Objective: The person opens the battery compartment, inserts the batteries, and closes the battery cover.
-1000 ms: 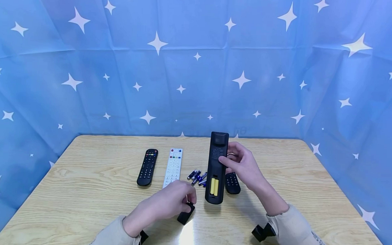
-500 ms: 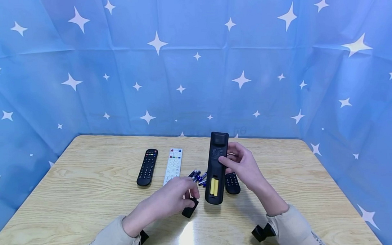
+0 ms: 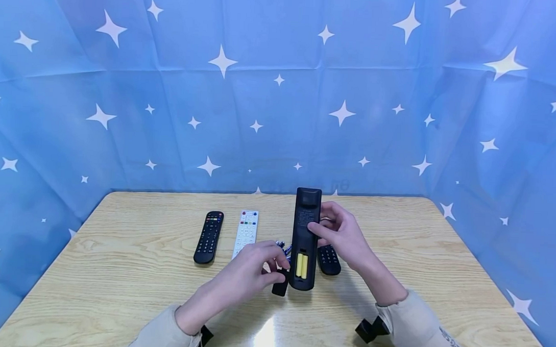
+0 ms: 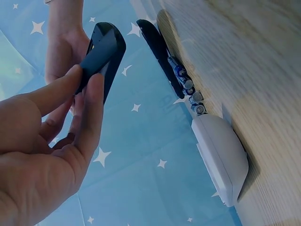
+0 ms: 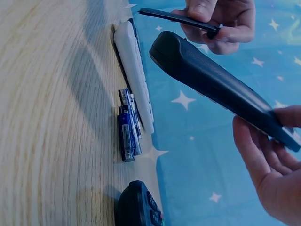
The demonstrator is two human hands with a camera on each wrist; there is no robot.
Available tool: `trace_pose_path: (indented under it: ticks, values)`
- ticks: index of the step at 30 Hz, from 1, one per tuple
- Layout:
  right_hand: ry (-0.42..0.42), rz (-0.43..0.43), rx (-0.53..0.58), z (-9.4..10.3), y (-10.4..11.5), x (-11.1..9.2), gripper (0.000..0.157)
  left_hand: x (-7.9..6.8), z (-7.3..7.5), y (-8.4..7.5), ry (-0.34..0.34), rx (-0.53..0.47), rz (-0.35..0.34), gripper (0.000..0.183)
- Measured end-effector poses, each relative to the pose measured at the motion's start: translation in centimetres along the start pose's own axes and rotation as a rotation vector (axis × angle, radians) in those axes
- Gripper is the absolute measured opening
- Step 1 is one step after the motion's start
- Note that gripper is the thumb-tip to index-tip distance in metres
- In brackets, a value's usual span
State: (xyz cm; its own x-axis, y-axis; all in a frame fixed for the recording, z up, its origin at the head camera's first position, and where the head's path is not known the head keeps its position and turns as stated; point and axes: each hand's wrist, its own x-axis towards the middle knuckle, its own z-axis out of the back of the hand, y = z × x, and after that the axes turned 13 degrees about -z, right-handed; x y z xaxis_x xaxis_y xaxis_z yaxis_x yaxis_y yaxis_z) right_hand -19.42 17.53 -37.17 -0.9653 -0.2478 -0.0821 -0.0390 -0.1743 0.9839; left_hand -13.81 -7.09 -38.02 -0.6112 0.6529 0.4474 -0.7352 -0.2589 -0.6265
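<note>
Pinched between thumb and fingertips, one small black cover (image 3: 280, 287) is in the left hand (image 3: 249, 269), while the right hand (image 3: 342, 237) grips one raised remote (image 3: 304, 238), its thumb across the back. In the head view that remote stands upright above the table (image 3: 136, 281), back toward the camera, two yellow batteries (image 3: 302, 266) side by side in its uncovered compartment. The cover is just beside its lower end. Three more remotes lie on the table: one slim black remote (image 3: 209, 237), one white remote (image 3: 246, 233), and one partly hidden black remote (image 3: 329, 260) behind the raised one. Between them is one pile of loose batteries (image 3: 288, 250), too covered to count.

From the left wrist, thumb and finger hold the cover in front of the raised remote; whether they touch cannot be told here. At least four battery ends show beside the white remote.

From the right wrist, a gap separates cover and raised remote; at least two loose batteries are visible.
</note>
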Motion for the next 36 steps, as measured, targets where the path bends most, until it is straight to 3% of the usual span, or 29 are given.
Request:
trace_pose_path:
  ticks: [9, 19, 36]
  values:
    - [0.007, -0.005, 0.000, -0.2, 0.0, 0.0, 0.040, 0.2, -0.1, -0.1, -0.038, -0.030, 0.002, 0.018]
    - [0.010, -0.009, -0.009, -0.3, 0.1, 0.1, 0.040, 0.6, -0.2, -0.4, -0.129, -0.063, -0.030, 0.018]
    - [0.007, -0.010, -0.033, -0.4, 0.2, 0.1, 0.040, 1.4, -0.6, -0.6, -0.203, -0.038, -0.072, 0.018]
